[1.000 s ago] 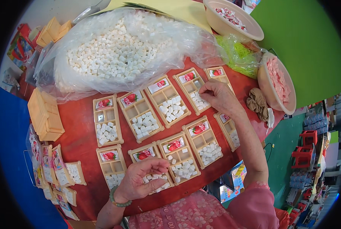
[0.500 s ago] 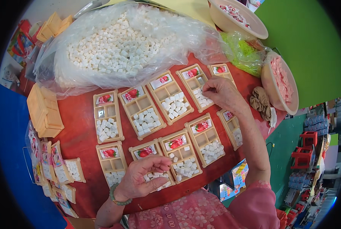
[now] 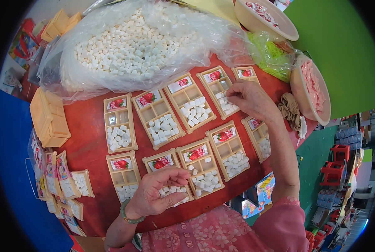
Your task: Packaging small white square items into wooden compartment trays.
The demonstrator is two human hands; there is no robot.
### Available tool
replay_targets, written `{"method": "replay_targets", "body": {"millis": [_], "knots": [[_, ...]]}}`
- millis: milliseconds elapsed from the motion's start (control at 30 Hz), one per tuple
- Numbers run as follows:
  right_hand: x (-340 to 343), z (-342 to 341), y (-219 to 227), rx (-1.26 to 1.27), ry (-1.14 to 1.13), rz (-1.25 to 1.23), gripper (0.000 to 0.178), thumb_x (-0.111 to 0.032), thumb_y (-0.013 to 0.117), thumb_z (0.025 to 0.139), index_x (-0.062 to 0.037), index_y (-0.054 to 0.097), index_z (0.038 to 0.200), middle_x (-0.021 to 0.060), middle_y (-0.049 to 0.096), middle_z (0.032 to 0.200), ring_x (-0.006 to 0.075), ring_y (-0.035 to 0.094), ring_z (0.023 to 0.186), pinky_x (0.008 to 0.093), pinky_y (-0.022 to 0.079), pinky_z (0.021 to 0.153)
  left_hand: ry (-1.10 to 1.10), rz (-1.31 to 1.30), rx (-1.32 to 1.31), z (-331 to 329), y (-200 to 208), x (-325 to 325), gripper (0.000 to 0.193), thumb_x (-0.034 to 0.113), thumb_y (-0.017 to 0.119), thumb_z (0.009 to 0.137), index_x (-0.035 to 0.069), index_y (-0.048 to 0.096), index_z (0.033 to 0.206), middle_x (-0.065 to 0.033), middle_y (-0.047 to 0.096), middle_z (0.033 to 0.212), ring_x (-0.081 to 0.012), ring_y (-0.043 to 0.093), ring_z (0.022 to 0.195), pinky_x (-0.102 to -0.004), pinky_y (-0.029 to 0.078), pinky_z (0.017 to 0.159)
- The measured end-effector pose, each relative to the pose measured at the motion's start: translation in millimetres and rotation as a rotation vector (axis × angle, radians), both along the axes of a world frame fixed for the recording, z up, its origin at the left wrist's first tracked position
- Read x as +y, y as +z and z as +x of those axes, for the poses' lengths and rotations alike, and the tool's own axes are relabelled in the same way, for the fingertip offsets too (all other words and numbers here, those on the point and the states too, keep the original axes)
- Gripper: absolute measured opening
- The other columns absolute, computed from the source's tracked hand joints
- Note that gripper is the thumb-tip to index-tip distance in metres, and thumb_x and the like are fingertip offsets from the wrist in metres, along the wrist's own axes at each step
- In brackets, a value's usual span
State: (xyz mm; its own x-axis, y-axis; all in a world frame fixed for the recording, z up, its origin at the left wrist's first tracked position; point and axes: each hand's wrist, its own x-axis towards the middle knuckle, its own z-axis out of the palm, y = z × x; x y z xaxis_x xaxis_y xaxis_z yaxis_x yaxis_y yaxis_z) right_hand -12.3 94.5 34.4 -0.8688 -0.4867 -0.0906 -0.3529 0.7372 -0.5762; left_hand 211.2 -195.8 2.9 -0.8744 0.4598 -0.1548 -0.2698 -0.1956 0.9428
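My right hand [image 3: 254,101] reaches over a divided tray [image 3: 220,85] in the far row. Its thumb and fingertips are pinched together just above white marshmallows [image 3: 226,105]; whatever they hold, if anything, is hidden. Closer to me, my left hand [image 3: 158,193], with a green bead bracelet at the wrist, hovers over another tray [image 3: 144,166], fingers curved and apart from the thumb, with nothing seen in them. The tray beside it [image 3: 219,176] has a strawberry-printed packet [image 3: 195,154] at its far end, a few marshmallows in its small compartments and a pile in the large one.
More such trays stand in two rows on the red table [image 3: 84,126]. A clear bag [image 3: 65,84] of marshmallows lies behind them. On the right are a bowl [image 3: 326,105] of pink packets and a brown cloth [image 3: 289,110]. Stacked empty trays [image 3: 49,119] stand at left.
The whole view has shifted slightly. Both hands keep nearly the same places and poses over the trays; no tray has visibly been moved.
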Motion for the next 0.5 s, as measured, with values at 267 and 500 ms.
{"method": "replay_targets", "body": {"millis": [267, 500], "knots": [[-8, 42, -14, 0.32, 0.133, 0.344, 0.08, -0.05, 0.06, 0.098, -0.0117, 0.028, 0.161, 0.0152, 0.03, 0.165, 0.0321, 0.025, 0.154, 0.0522, 0.022, 0.123, 0.006, -0.004, 0.007, 0, -2, 1, 0.049, 0.003, 0.075, 0.09, -0.003, 0.057, 0.136, -0.0101, 0.062, 0.129, -0.0156, 0.062, 0.115, -0.0321, 0.05, 0.103], [-1, 44, -42, 0.269, 0.16, 0.412, 0.1, -0.067, 0.055, 0.092, -0.0152, 0.011, 0.165, 0.0118, 0.011, 0.172, 0.0291, 0.01, 0.158, 0.0576, 0.008, 0.124, 0.013, -0.008, 0.01, -1, -1, 0, 0.05, 0.005, 0.076, 0.09, -0.002, 0.058, 0.136, -0.0097, 0.062, 0.129, -0.0149, 0.062, 0.114, -0.0313, 0.05, 0.102]]}}
